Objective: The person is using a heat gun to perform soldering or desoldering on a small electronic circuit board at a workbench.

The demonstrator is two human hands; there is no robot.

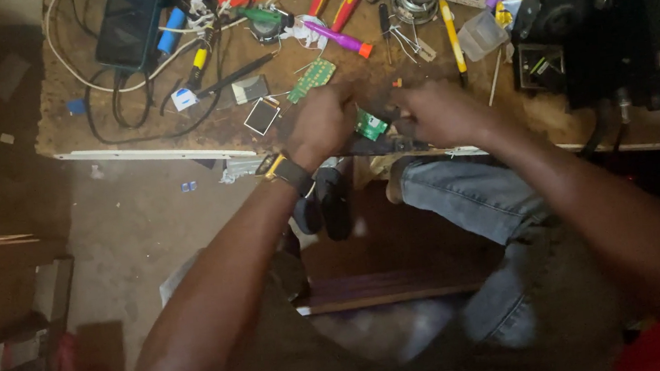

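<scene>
A: Green circuit board (371, 125): location?

B: Held between both hands just above the near edge of the workbench (136, 154). The left hand (324, 121) is curled shut on its left side; the right hand (436, 111) closes on the right, where motion blur hides the exact finger contact.

A: Handling properties?

B: Judged light, thin, rigid and fragile. Grip by the bare edges only, avoiding the components. A second green board (313, 78) lies farther back, apart.
</scene>
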